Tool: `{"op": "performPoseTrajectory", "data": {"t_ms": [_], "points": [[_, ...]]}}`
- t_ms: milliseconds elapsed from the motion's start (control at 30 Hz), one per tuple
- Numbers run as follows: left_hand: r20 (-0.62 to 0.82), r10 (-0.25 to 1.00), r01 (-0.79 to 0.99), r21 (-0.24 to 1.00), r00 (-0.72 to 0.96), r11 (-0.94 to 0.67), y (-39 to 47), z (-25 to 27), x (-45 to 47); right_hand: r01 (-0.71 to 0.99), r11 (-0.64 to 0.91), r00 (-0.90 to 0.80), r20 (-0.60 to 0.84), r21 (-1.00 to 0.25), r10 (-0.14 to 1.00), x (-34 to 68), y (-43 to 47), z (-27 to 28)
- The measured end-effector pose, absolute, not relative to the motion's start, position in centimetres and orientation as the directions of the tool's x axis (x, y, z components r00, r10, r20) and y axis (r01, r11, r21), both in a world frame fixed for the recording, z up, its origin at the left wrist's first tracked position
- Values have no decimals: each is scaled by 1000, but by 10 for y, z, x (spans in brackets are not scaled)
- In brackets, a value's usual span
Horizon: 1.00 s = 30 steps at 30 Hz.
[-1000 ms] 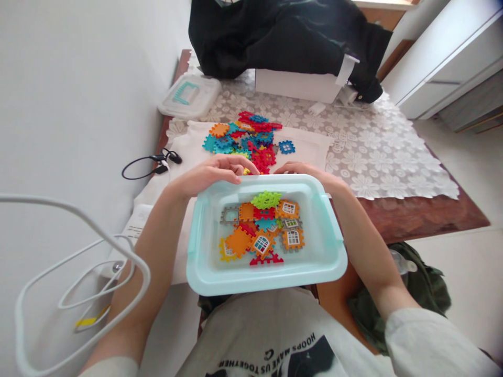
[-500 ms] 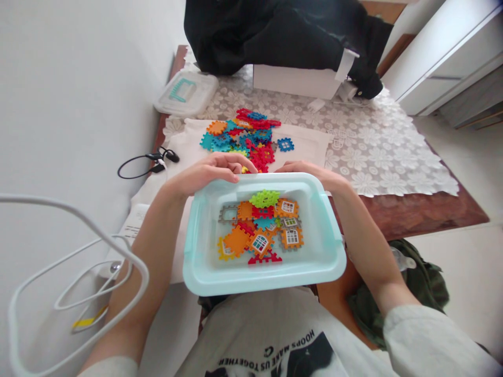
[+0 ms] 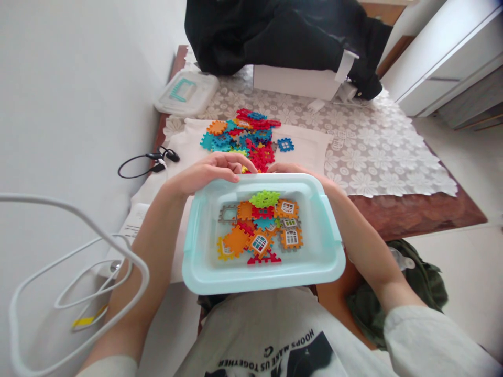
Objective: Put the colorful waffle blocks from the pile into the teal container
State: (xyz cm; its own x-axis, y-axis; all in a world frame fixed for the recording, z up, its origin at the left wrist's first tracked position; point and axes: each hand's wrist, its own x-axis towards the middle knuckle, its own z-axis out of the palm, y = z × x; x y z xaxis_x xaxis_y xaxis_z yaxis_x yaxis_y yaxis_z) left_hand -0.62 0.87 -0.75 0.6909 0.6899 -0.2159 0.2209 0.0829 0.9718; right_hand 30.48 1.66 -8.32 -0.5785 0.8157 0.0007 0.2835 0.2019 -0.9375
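A pale turquoise plastic tub [image 3: 263, 285] is close in front of me, with orange, red, green, grey and yellow interlocking toy tiles lying inside, some with window shapes. My left hand [image 3: 216, 167] is at its far rim, thumb by the edge, the other fingers loosely bent and apart from the thumb. A small bit of yellow shows beside those fingertips. Behind the same rim, farther right, lies my right hand [image 3: 298, 169]; its fingers point left and are mostly hidden. Just beyond both hands is a pile of red, blue and teal tiles [image 3: 261, 152].
A single blue tile [image 3: 285, 144] lies right of the pile on a white cloth [image 3: 306, 144]. A clear lid [image 3: 188, 94] rests at the back left, near black earphones [image 3: 157, 159]. Black fabric [image 3: 275, 36] covers a white box [image 3: 296, 81] at the back. A white cable [image 3: 141, 267] loops at left.
My right hand has shifted slightly left behind the rim. The tub has moved by a tiny amount, while my left hand stays in place.
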Motion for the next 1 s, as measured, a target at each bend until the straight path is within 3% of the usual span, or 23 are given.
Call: {"op": "performPoseTrajectory", "data": {"t_ms": [133,400,667,800,1000], "points": [[-217,688,219,972,693,87,9,-8,-6,201,70,-651,-80,-977,755,305,23,-95],[-204,707,244,969,677,45,8,-8,-8,156,60,-632,-53,-986,773,323,27,-94],[-193,725,227,973,661,52,6,-5,-5,93,60,-429,14,-994,903,333,36,-84],[-140,776,210,978,615,10,3,-5,-4,20,119,-304,107,-993,947,332,36,-81],[-153,741,195,980,654,31,8,-10,-6,-54,219,-142,225,-974,964,327,30,-76]]}}
